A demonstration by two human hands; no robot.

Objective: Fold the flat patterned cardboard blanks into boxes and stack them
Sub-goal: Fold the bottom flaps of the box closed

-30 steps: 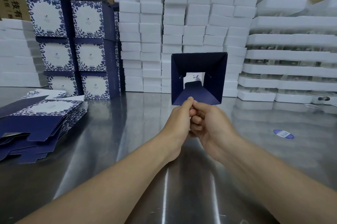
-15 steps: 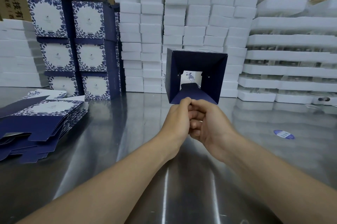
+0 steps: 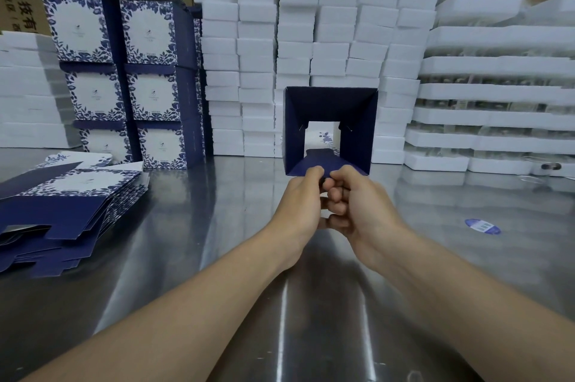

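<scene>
box [image 3: 329,104] is held open above the table [image 3: 217,257]; its near flap is pinched by left hand [image 3: 295,201] and right hand [image 3: 364,207]; it is judged light, thin, easily creased; edges are best gripped.

There is one camera, worn on the person's head. It looks forward and down over the shiny desk [image 3: 193,257], close to both arms, toward the white stacks [image 3: 311,39] at the back.

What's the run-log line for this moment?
step: folding box | left hand: pinches box's near edge | right hand: pinches same edge | box: far end unclosed | flat blanks: piled left
</scene>
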